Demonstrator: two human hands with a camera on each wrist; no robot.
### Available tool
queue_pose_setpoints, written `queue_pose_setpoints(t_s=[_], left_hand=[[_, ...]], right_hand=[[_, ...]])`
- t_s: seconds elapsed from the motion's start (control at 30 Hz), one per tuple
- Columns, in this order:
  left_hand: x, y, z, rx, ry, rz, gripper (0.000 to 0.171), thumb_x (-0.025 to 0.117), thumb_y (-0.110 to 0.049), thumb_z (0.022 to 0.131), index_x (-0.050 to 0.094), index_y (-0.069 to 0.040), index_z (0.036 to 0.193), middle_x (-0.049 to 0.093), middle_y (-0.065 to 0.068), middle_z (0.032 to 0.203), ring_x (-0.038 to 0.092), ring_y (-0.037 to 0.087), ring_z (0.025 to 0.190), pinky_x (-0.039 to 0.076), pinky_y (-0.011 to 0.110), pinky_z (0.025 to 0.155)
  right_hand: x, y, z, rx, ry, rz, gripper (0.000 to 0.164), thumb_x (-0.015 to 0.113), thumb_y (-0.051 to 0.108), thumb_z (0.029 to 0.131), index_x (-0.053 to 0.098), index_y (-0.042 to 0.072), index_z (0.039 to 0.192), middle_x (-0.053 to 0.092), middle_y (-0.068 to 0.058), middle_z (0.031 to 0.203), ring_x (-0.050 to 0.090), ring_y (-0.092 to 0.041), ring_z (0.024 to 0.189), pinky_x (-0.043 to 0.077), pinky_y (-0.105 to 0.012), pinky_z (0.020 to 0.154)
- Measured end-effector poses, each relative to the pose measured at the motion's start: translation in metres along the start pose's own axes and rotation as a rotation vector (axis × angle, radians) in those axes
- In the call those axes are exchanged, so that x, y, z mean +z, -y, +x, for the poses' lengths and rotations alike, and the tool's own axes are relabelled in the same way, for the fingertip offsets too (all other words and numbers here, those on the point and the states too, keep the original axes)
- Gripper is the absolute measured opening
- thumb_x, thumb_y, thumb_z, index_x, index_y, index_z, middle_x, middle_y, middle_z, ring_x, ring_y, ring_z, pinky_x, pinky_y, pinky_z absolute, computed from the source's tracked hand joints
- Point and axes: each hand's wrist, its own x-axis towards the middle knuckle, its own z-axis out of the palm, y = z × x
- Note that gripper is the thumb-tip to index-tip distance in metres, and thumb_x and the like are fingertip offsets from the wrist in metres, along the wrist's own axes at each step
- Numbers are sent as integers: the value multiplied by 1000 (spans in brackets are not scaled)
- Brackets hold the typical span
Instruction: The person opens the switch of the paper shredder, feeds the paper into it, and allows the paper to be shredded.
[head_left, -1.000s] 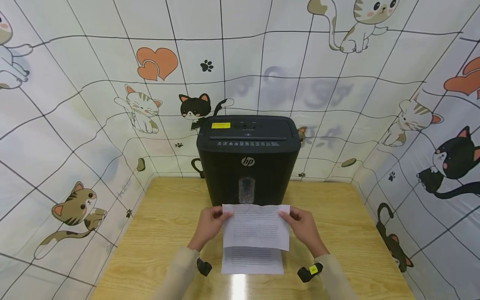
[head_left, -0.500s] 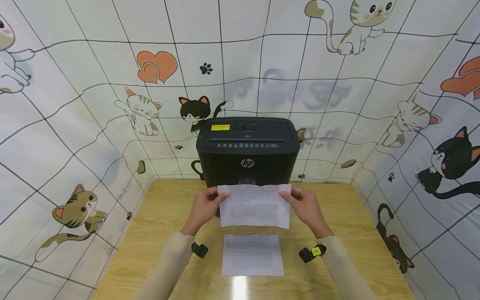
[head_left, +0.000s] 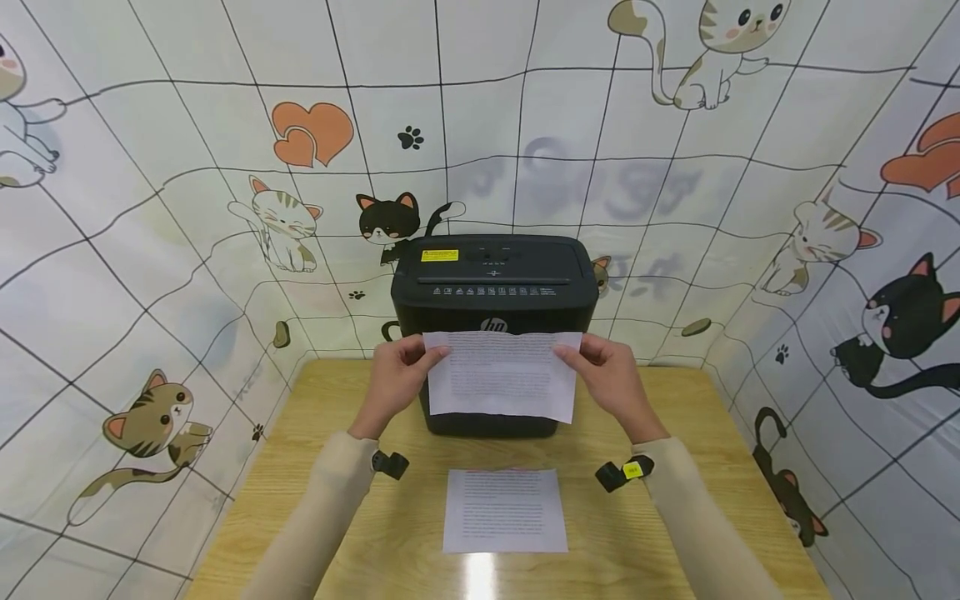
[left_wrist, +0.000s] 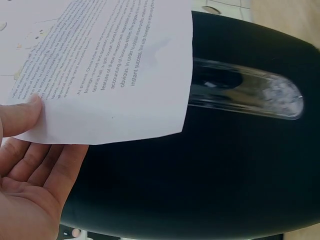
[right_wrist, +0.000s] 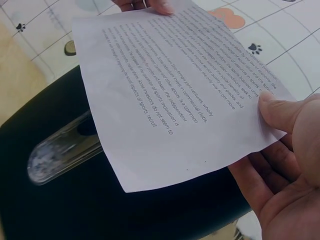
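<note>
A printed sheet of paper point(head_left: 501, 379) hangs in front of the black HP paper shredder point(head_left: 495, 292), covering the lower part of its logo in the head view. My left hand point(head_left: 397, 375) pinches the sheet's left edge near the top, thumb on the printed face. On the opposite edge my right hand point(head_left: 609, 379) pinches it the same way. Text lines run across the paper point(right_wrist: 175, 100) in the right wrist view. Behind it shows the shredder's clear window point(left_wrist: 280, 97) with white shreds inside. The feed slot point(head_left: 493, 281) on top is in sight, above the sheet's upper edge.
A second printed sheet point(head_left: 506, 511) lies flat on the wooden table point(head_left: 322, 417), nearer to me than the shredder. Curtain-like walls with cat drawings point(head_left: 390, 218) enclose the table at the back and sides. A yellow label point(head_left: 440, 256) marks the shredder's top left.
Both hands have lifted the upper sheet off the lower one and carried it up and forward, across the shredder's front. The lower sheet has stayed on the table.
</note>
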Motion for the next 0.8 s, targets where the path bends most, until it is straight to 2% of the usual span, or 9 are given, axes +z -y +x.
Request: queue_pose_setpoints(t_s=[0.17, 0.27, 0.47, 0.6, 0.8], left_hand=[[-6, -10, 11, 57, -9, -15, 13, 79, -19, 92, 78, -7, 88, 68, 12, 74, 52, 16, 62, 35, 23, 52], [-9, -16, 17, 79, -17, -15, 12, 79, -18, 91, 79, -7, 92, 73, 12, 78, 55, 15, 61, 39, 22, 52], [-15, -32, 30, 120, -27, -14, 13, 77, -18, 93, 78, -6, 90, 75, 13, 77, 57, 15, 58, 41, 22, 50], [-19, -40, 39, 137, -24, -20, 14, 76, -19, 94, 79, -6, 96, 77, 13, 84, 59, 16, 61, 42, 22, 52], [-25, -52, 53, 147, -25, -17, 17, 76, -21, 95, 79, -6, 101, 78, 13, 90, 62, 19, 65, 45, 23, 55]], right_hand=[[-7, 12, 10, -27, -15, -11, 34, 73, 44, 94, 77, 13, 108, 76, -9, 96, 58, -22, 79, 41, -26, 65], [-11, 18, 15, -38, -26, -16, 33, 73, 44, 94, 77, 13, 106, 76, -10, 96, 58, -25, 79, 40, -26, 63], [-19, 34, 24, -74, -52, -18, 32, 72, 42, 96, 77, 12, 104, 76, -11, 94, 52, -16, 71, 35, -27, 57], [-25, 44, 31, -88, -57, -8, 33, 72, 43, 95, 77, 13, 107, 77, -10, 97, 54, -16, 73, 35, -27, 59], [-31, 60, 42, -81, -53, 36, 35, 72, 43, 96, 76, 13, 112, 77, -3, 102, 66, -14, 86, 48, -26, 75]])
